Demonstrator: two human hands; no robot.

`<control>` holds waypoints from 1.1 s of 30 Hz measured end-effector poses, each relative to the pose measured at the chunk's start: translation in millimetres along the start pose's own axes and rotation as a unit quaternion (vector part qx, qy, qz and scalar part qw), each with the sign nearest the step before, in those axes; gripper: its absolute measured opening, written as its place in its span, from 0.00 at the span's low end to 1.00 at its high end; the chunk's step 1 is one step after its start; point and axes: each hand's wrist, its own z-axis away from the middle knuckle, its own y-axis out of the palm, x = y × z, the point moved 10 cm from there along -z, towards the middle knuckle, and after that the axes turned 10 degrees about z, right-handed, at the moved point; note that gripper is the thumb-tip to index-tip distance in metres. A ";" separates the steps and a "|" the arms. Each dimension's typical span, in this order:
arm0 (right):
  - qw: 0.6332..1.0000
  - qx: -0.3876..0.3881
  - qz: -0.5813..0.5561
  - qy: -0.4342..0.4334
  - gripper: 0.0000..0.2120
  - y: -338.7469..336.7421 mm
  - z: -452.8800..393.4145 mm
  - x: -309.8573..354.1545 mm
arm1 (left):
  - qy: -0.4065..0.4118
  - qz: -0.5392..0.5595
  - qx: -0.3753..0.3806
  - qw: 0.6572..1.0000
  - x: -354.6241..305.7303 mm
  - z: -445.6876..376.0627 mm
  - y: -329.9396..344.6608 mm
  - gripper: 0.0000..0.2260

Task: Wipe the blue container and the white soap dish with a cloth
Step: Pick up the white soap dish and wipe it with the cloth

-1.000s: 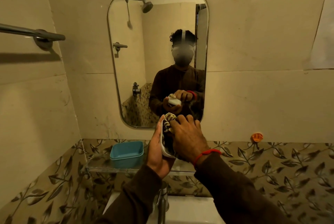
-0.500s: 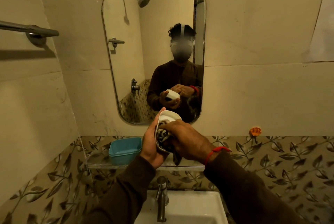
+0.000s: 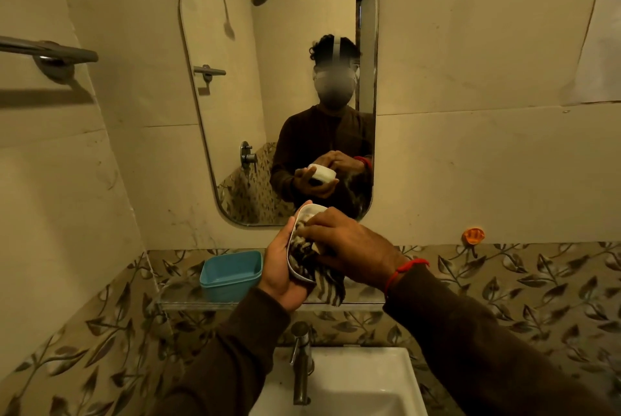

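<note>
Cradling the white oval soap dish (image 3: 304, 214) above the glass shelf (image 3: 188, 298), the left hand (image 3: 280, 273) grips it; right-hand (image 3: 349, 249) fingers (image 3: 307, 231) press the striped cloth (image 3: 316, 276) inside. Blue rectangular plastic container (image 3: 231, 274) sits on the shelf, just left.

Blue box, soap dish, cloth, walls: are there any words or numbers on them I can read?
No words, numbers or signs show anywhere.
Blue box: plain, no label.
Soap dish: plain white where visible.
Cloth: stripes only, no writing.
Walls and mirror: only a leaf pattern on the lower tiles.
</note>
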 end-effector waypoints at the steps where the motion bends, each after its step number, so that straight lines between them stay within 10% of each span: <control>1: 1.000 -0.020 0.018 0.012 0.22 -3.8 -0.5 -5.7 | -0.003 0.002 0.002 1.000 1.6 -0.5 0.4 0.22; 7: 0.984 -0.086 0.131 0.082 0.14 -15.2 -7.8 -20.3 | 0.003 -0.034 -0.019 0.999 6.2 -8.3 -0.6 0.21; 16: 0.973 0.054 0.164 0.151 0.14 17.1 2.3 -23.5 | 0.090 -0.128 -0.019 0.987 -10.4 -8.0 -12.4 0.20; 24: 0.957 0.212 -0.076 0.182 0.12 49.1 5.1 -20.1 | 0.077 -0.084 -0.042 0.993 -10.8 -10.3 -27.1 0.18; 29: 0.945 0.128 -0.222 0.204 0.13 43.6 3.3 -24.2 | 0.034 -0.012 -0.017 0.999 3.4 -10.4 -24.5 0.20; 33: 0.980 0.020 -0.081 0.180 0.16 28.8 -0.7 -31.5 | 0.004 0.011 -0.058 0.998 12.5 -12.5 -30.0 0.24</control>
